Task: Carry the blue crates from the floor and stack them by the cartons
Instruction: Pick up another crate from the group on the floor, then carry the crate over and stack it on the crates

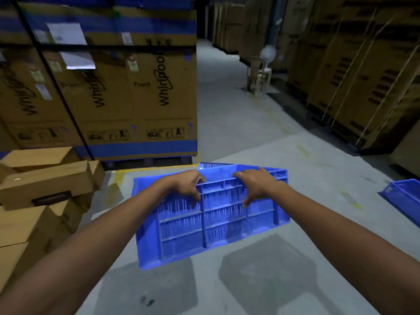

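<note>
A blue slatted plastic crate (211, 226) hangs above the grey floor at the centre, its ribbed side wall turned toward me. My left hand (188, 183) grips its upper rim left of centre, fingers curled over the edge. My right hand (254, 183) grips the same rim to the right. A second blue crate (402, 196) lies on the floor at the right edge, only partly in view. Small brown cartons (45, 185) are piled at the left.
Tall printed appliance cartons (136, 92) with blue bands stand behind the small ones on a pallet. More strapped cartons (354, 83) line the right side. An aisle of grey floor (227, 105) runs between them, with a fan and chair (261, 73) far back.
</note>
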